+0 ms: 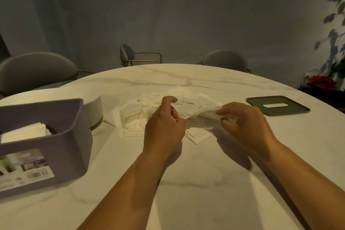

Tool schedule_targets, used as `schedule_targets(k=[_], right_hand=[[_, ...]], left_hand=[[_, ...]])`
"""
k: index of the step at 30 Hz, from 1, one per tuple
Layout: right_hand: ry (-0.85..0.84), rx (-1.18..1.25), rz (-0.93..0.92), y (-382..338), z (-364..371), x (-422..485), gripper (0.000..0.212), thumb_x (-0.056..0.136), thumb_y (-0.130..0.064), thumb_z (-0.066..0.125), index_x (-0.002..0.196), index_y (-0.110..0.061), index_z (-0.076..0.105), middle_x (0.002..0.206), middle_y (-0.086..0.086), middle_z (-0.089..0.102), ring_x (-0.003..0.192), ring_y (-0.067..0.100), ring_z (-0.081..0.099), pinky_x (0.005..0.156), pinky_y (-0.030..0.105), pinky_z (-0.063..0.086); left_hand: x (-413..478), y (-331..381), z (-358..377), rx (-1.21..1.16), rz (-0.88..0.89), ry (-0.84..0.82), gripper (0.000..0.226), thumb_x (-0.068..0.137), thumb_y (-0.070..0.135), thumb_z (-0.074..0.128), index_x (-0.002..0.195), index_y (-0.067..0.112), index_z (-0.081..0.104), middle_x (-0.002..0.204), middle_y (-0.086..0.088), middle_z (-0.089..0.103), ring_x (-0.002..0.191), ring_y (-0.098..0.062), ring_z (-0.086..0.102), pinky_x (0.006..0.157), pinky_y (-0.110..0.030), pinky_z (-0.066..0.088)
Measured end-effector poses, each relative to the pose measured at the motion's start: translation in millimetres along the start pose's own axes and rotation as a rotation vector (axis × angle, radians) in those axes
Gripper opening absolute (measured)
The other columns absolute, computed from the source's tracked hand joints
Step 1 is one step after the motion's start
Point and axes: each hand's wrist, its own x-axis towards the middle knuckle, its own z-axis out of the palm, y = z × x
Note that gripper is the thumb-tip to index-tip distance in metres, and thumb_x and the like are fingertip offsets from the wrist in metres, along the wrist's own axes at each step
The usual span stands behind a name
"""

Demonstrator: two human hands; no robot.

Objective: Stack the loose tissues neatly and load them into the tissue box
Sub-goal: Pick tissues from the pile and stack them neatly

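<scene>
Two hands work mid-worktop over a messy heap of loose tissues [134, 117], which lies on the marble worktop [186, 183] w/ sheets overlapping at odd angles. Some corners poke out toward the near edge.

Left hand [164, 125]: fingers curled in, gripping a bunched fold on the heap's left-centre part, w/ the index finger hooked over the top. Right hand [244, 123]: thumb & fingers pinch one end of a thin sheaf [205, 112] lifted off the right side of the heap; the sheaf's other end runs toward the left hand. Both forearms are bare.

Tissue box [71, 136]: purple, open-topped, on the worktop's left side, well apart from the heap. A flat white stack [24, 132] sits inside it, and a printed label w/ barcode [24, 170] is on the near wall. Just behind the box is a low round white container [95, 110].

Lid [291, 109]: dark green w/ a slot in the middle, lying flat on the right side of the worktop, beyond the right hand & not touching the tissues.

Three grey chairs w/ brass frames stand around the far side: left [35, 71], centre [127, 54], right [225, 59]. Leafy plant [334, 33] at the far right, blurred.
</scene>
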Motion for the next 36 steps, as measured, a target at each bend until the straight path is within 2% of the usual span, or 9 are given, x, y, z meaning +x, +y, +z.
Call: schedule_targets(k=[3, 9, 11, 14, 17, 21, 24, 28, 36], right_hand=[[-0.004, 0.128, 0.054, 2, -7, 1, 0.018, 0.080, -0.011, 0.070, 0.089, -0.027, 0.067, 0.086, -0.015, 0.063, 0.082, 0.011, 0.060, 0.073, 0.030, 0.054], [-0.141, 0.276, 0.137, 7, -16, 2, 0.026, 0.086, -0.017, 0.067, 0.107, -0.028, 0.055, 0.096, -0.015, 0.060, 0.087, 0.008, 0.058, 0.070, 0.017, 0.047], [-0.219, 0.242, 0.120, 10, -21, 1, 0.013, 0.091, -0.019, 0.060, 0.100, -0.027, 0.064, 0.093, -0.009, 0.065, 0.084, 0.010, 0.058, 0.070, 0.021, 0.047], [-0.264, 0.284, 0.190, 13, -27, -2, 0.019, 0.096, -0.027, 0.052, 0.090, -0.024, 0.070, 0.086, 0.006, 0.068, 0.078, 0.020, 0.057, 0.070, 0.036, 0.046], [-0.249, 0.372, 0.258, 11, -28, -1, 0.022, 0.097, -0.027, 0.050, 0.080, -0.029, 0.065, 0.082, 0.003, 0.065, 0.074, 0.014, 0.054, 0.067, 0.028, 0.041], [-0.135, 0.428, 0.281, 11, -28, 0, 0.025, 0.098, -0.024, 0.046, 0.088, -0.013, 0.066, 0.081, 0.004, 0.057, 0.071, 0.012, 0.046, 0.063, 0.023, 0.035], [-0.089, 0.437, 0.252, 10, -30, -2, 0.019, 0.098, -0.028, 0.045, 0.088, -0.031, 0.062, 0.088, -0.004, 0.058, 0.079, 0.011, 0.050, 0.067, 0.022, 0.040], [-0.265, 0.346, 0.223, 11, -29, 0, 0.016, 0.092, -0.020, 0.057, 0.093, -0.035, 0.061, 0.096, -0.007, 0.062, 0.088, 0.013, 0.057, 0.070, 0.026, 0.048], [-0.589, 0.093, 0.214, 9, -32, -1, 0.064, 0.070, -0.029, 0.082, 0.119, -0.051, 0.046, 0.126, -0.015, 0.051, 0.103, 0.008, 0.052, 0.083, 0.020, 0.043]], left_hand=[[-1, -1, 1, -0.028, -0.009, -0.013, 0.034, 0.090, 0.014, 0.056, 0.119, 0.029, 0.047, 0.079, 0.017, 0.049, 0.070, -0.010, 0.053, 0.059, -0.015, 0.039], [2, -6, 2, -0.137, -0.043, 0.014, 0.026, 0.088, 0.010, 0.056, 0.105, 0.030, 0.051, 0.083, 0.016, 0.052, 0.073, -0.011, 0.052, 0.064, -0.020, 0.040], [4, -9, 3, -0.161, -0.037, 0.020, 0.022, 0.088, 0.009, 0.055, 0.095, 0.030, 0.054, 0.083, 0.017, 0.054, 0.072, -0.008, 0.050, 0.066, -0.020, 0.038], [5, -11, 5, -0.176, -0.033, 0.020, 0.021, 0.088, 0.009, 0.055, 0.088, 0.030, 0.057, 0.082, 0.020, 0.054, 0.071, -0.006, 0.050, 0.066, -0.020, 0.038], [7, -11, 5, -0.223, -0.064, 0.028, 0.026, 0.089, 0.007, 0.054, 0.082, 0.032, 0.056, 0.082, 0.020, 0.056, 0.075, -0.008, 0.052, 0.070, -0.021, 0.039], [7, -12, 3, -0.291, -0.119, 0.044, 0.034, 0.088, 0.005, 0.053, 0.075, 0.036, 0.054, 0.079, 0.018, 0.057, 0.081, -0.011, 0.055, 0.074, -0.023, 0.041], [8, -11, 4, -0.288, -0.122, 0.027, 0.034, 0.089, 0.005, 0.052, 0.075, 0.036, 0.054, 0.080, 0.018, 0.057, 0.080, -0.011, 0.055, 0.074, -0.024, 0.041], [8, -11, 3, -0.276, -0.110, 0.016, 0.034, 0.088, 0.006, 0.053, 0.074, 0.036, 0.054, 0.079, 0.018, 0.057, 0.079, -0.011, 0.055, 0.074, -0.026, 0.043], [5, -11, 4, -0.198, -0.026, -0.038, 0.030, 0.084, 0.005, 0.058, 0.086, 0.035, 0.054, 0.080, 0.016, 0.056, 0.067, -0.005, 0.052, 0.065, -0.019, 0.043]])
